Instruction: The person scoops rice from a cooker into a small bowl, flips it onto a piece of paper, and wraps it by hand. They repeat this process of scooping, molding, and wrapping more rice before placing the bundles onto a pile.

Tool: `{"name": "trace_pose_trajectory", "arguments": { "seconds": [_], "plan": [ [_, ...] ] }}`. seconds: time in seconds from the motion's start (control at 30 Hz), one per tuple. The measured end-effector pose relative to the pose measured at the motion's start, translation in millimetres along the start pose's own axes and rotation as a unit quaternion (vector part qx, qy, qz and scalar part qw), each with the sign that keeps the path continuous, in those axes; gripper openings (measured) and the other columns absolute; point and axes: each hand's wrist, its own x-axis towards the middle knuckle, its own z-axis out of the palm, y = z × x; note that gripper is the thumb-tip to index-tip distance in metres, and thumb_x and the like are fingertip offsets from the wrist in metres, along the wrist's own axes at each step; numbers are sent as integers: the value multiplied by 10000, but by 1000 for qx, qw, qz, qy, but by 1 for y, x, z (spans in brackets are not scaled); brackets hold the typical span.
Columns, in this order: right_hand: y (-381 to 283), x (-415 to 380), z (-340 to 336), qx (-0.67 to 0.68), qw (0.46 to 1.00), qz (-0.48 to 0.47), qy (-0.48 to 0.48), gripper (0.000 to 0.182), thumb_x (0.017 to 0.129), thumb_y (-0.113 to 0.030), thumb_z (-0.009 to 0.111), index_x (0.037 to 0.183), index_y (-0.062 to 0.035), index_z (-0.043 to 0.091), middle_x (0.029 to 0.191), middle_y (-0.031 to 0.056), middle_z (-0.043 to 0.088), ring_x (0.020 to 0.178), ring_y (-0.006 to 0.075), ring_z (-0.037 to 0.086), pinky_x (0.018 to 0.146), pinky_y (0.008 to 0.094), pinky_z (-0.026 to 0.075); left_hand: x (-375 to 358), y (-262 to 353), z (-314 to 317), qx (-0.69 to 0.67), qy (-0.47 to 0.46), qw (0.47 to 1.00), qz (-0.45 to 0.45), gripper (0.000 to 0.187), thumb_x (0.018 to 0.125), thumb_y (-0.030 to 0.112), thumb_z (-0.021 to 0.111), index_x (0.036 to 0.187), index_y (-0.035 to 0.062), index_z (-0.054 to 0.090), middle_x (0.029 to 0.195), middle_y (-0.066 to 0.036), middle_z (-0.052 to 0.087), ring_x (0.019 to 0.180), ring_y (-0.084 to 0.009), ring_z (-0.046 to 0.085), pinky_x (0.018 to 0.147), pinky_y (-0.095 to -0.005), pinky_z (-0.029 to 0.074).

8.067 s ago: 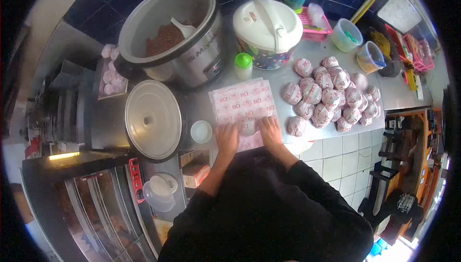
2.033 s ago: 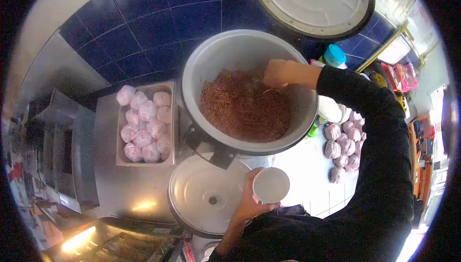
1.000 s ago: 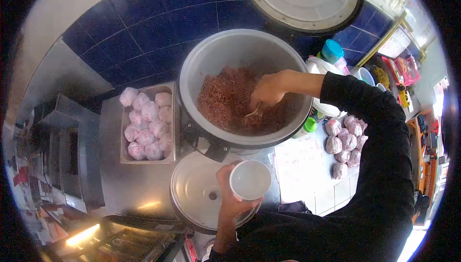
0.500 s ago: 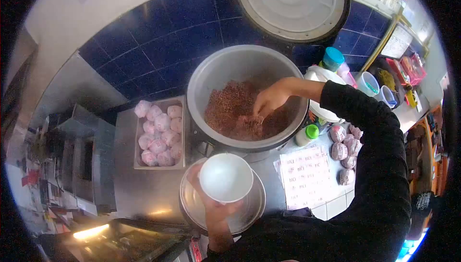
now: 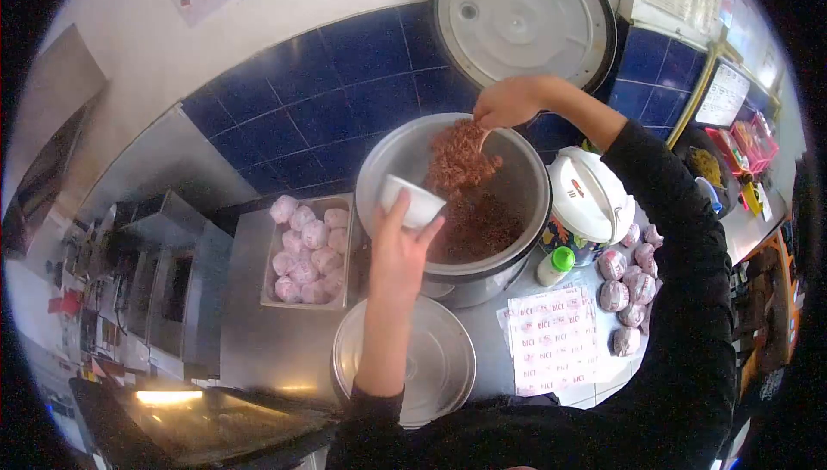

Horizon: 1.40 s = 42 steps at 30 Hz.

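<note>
My left hand point(image 5: 398, 255) grips a white bowl point(image 5: 413, 205), tilted over the near left rim of a large round metal pot point(image 5: 376, 167). Above the far side of the pot, my right hand point(image 5: 517, 101) is closed on a rice paddle point(image 5: 486, 136), of which only a pale edge shows. A big clump of reddish-brown cooked rice point(image 5: 461, 160) covers the paddle. More of the same rice point(image 5: 487, 227) lies in the bottom of the pot. The inside of the bowl is turned mostly out of sight.
Wrapped round bundles fill a metal tray point(image 5: 265, 285) on the left; several more wrapped bundles point(image 5: 633, 289) sit right. Printed wrapping sheets point(image 5: 551, 341), a green-capped bottle point(image 5: 556, 267) and a white-lidded container point(image 5: 590, 194) stand nearby. A round metal lid point(image 5: 457, 375) lies in front.
My left hand has carried the bowl from above the metal lid up to the pot and tilted it. My right hand has risen out of the pot, lifting a clump of rice.
</note>
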Motion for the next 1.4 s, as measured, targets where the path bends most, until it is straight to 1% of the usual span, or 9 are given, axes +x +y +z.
{"name": "trace_pose_trajectory", "arguments": {
  "seconds": [0.3,0.47,0.6,0.77,0.87,0.97,1.07,1.17,1.4],
  "plan": [
    [-163,-45,18,-248,956,92,128,152,816,-184,677,879,-55,726,873,162,738,859,261,735,689,385,550,44,-21,22,-118,48,990,-69,493,973,443,617,1328,118,511,1305,-93,548,1199,-295,478,1007,-454,445],
    [-145,-33,63,-373,823,106,414,171,816,-225,665,904,-78,675,767,40,676,729,208,652,614,356,513,46,-25,-9,-179,-33,980,-82,541,970,495,560,1388,160,492,1380,-85,543,1145,-306,554,1026,-454,415],
    [-128,-54,45,-96,918,219,315,224,953,-229,574,1097,-88,670,836,139,709,862,335,712,734,435,556,35,-15,-3,-57,64,993,-76,597,958,498,567,1427,144,464,1413,-84,542,1171,-324,593,1149,-525,278],
    [-95,-64,63,146,895,224,358,304,972,-270,530,1115,-45,676,947,253,706,915,432,695,783,515,557,43,-16,-4,5,79,997,-10,705,936,505,586,1506,139,391,1481,-79,511,1326,-350,540,1178,-620,-127],
    [-77,-65,75,189,879,243,365,334,975,-301,526,1099,-28,670,929,230,705,859,441,690,771,525,540,48,-16,-2,-6,52,999,10,700,937,505,585,1504,143,394,1484,-81,505,1324,-366,537,1182,-633,-106],
    [-70,-69,78,345,867,166,319,322,977,-317,531,1074,-39,663,921,218,690,813,402,670,769,494,523,47,-17,3,-27,47,999,2,700,940,502,586,1507,143,386,1493,-83,495,1323,-383,534,1179,-639,-110],
    [-77,-65,88,536,802,172,201,376,1016,-349,538,979,18,613,739,-15,526,702,142,546,641,349,460,46,-21,9,-39,34,998,-22,705,940,501,586,1510,142,379,1493,-81,493,1324,-395,531,1183,-630,-112],
    [-65,-44,115,247,881,87,394,323,1009,-316,504,1054,-31,649,993,211,690,851,428,668,780,496,522,43,-24,14,-28,24,998,-53,701,953,519,576,1515,155,371,1501,-81,485,1343,-386,519,1179,-629,-133],
    [-72,-69,105,13,909,301,288,286,1005,-312,505,1041,-67,650,843,223,715,802,435,710,712,564,563,47,-22,5,-24,56,998,1,682,979,576,538,1517,191,373,1524,-76,459,1382,-358,490,1153,-658,-171]
  ]
}}
